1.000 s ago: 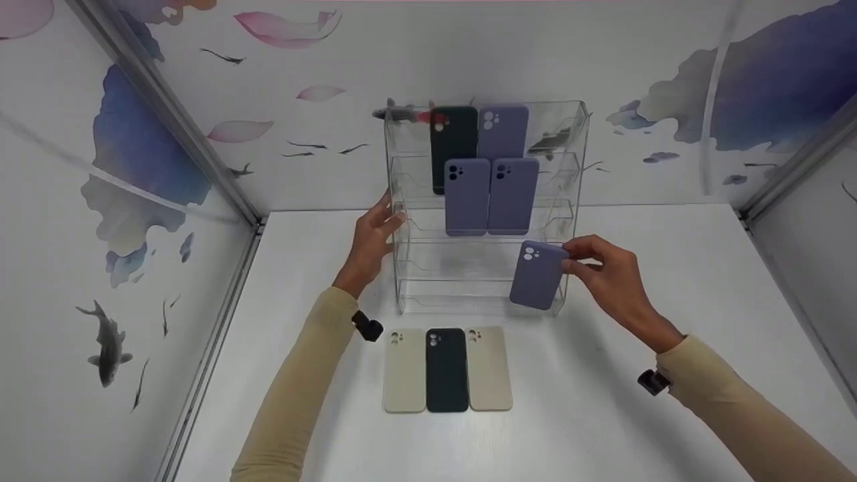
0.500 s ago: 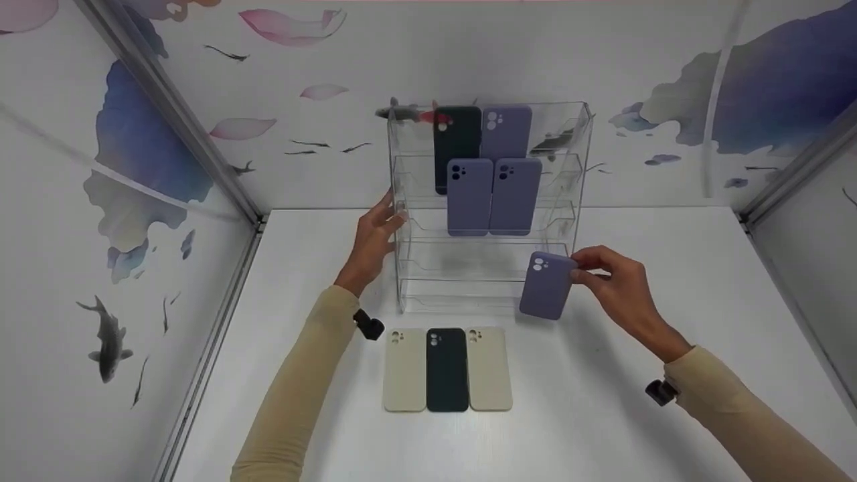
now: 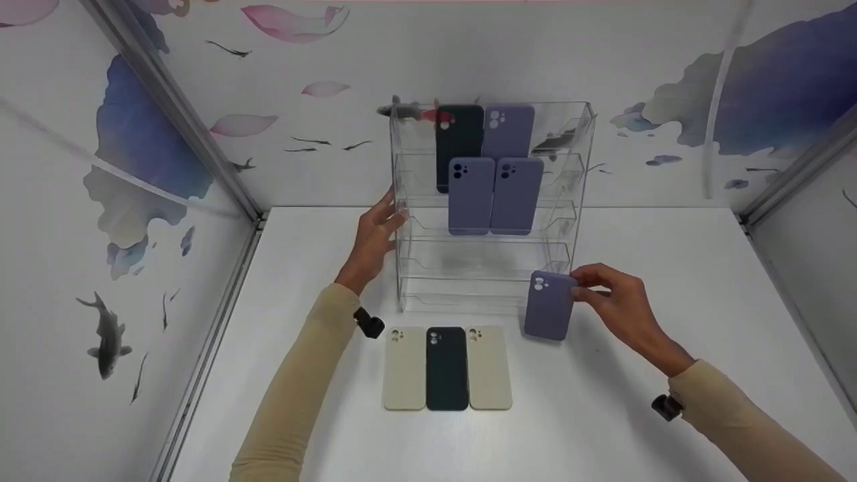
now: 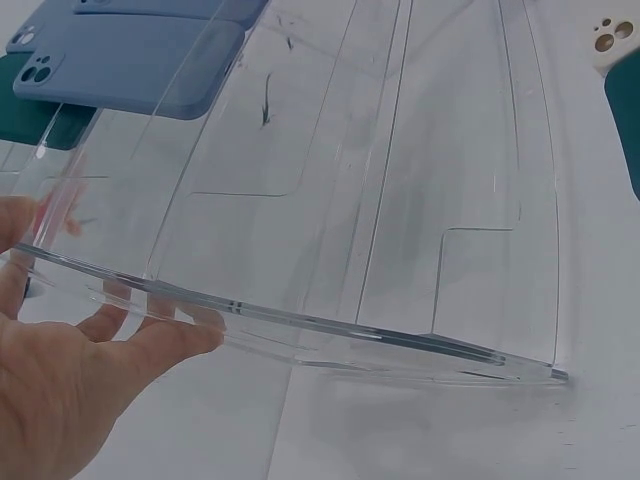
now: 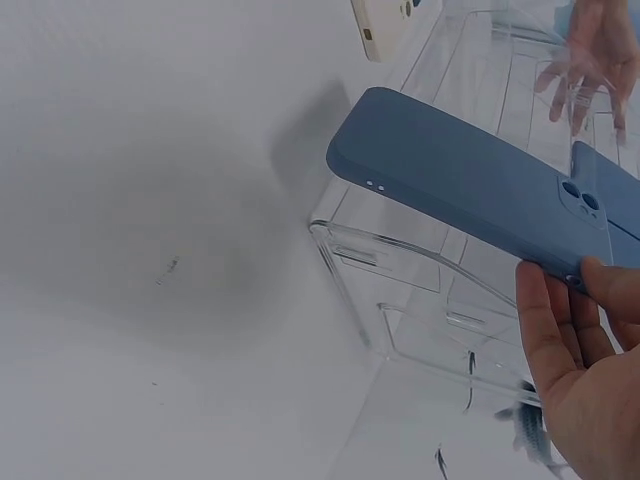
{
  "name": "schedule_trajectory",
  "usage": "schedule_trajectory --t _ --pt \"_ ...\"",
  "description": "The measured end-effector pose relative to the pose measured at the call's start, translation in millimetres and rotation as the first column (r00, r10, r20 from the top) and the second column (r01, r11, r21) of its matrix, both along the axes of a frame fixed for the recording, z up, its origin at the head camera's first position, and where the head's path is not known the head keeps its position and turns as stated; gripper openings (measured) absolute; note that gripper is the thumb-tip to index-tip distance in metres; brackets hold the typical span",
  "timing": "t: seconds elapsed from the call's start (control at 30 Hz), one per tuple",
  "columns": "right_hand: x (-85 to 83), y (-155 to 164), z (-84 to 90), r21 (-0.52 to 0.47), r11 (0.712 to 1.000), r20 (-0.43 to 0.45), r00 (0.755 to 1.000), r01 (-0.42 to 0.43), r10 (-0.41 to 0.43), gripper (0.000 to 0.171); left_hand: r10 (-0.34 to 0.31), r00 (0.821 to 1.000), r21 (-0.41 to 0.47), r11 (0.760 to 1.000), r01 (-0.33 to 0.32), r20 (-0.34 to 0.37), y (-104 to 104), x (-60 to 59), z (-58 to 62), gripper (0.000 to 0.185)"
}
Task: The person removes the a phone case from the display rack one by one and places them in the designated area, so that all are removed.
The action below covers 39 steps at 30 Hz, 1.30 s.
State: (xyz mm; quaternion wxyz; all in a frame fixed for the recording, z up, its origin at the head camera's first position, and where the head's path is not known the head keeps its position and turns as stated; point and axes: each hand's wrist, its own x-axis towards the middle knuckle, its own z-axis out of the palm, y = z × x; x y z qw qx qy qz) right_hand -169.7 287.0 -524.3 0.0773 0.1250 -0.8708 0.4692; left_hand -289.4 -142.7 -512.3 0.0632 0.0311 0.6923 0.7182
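Observation:
My right hand [image 3: 621, 298] pinches a purple phone case [image 3: 549, 306] by its upper right edge between thumb and fingers. The case hangs upright in front of the lower right corner of a clear acrylic tiered rack [image 3: 469, 286]. In the right wrist view, the held case [image 5: 460, 170] overlaps the rack's side. My left hand [image 3: 368, 244] grips the rack's left side panel, its thumb and fingers on either side of the panel's edge in the left wrist view. Two purple cases [image 3: 471, 197] stand on a middle tier. Behind them stand a dark green case [image 3: 459, 134] and another purple one [image 3: 509, 130].
In front of the rack, a cream case [image 3: 404, 375], a dark green case [image 3: 446, 375] and another cream case [image 3: 489, 375] lie side by side on the white table [image 3: 569, 428]. White printed walls [image 3: 321, 161] enclose the table at the back and sides.
My right hand has moved the purple case down and slightly right, from in front of the rack's lower tiers to its bottom corner. The left hand stays on the rack's side.

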Motion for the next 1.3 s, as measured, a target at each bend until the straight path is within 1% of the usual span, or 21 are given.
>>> schedule_trajectory --t 0.27,0.43,0.67,0.83,1.0,1.13,1.3 --pt "6.0 1.7 -6.9 -0.019 1.000 0.025 0.999 -0.019 0.019 0.027 -0.005 1.000 -0.002 1.000 0.005 -0.015 1.2 0.1 0.7 0.071" --pt "7.8 2.8 -9.1 -0.021 1.000 0.046 0.999 -0.018 0.019 0.026 0.004 1.000 0.002 1.000 -0.004 -0.010 1.2 0.4 0.3 0.071" --pt "10.2 4.9 -13.7 -0.028 0.999 0.072 0.997 -0.032 0.034 0.029 0.000 1.000 0.009 1.000 0.000 -0.013 1.2 0.1 -1.5 0.071" --pt "10.9 5.9 -16.7 -0.029 0.999 0.093 0.995 -0.039 0.042 0.029 0.000 1.000 0.019 1.000 0.000 -0.010 1.3 -0.7 -0.3 0.069" --pt "11.6 5.8 -20.1 -0.034 0.998 0.131 0.990 -0.048 0.052 0.031 0.006 1.000 0.010 1.000 -0.006 -0.004 0.9 0.1 0.3 0.068" --pt "11.6 6.0 -24.6 -0.048 0.997 0.165 0.984 -0.061 0.069 0.031 -0.001 1.000 -0.003 1.000 0.001 -0.015 0.8 1.5 1.4 0.069" --pt "10.7 5.9 -33.4 -0.057 0.995 0.202 0.976 -0.078 0.088 0.028 -0.005 1.000 0.014 1.000 0.006 -0.016 0.2 1.4 1.2 0.069"
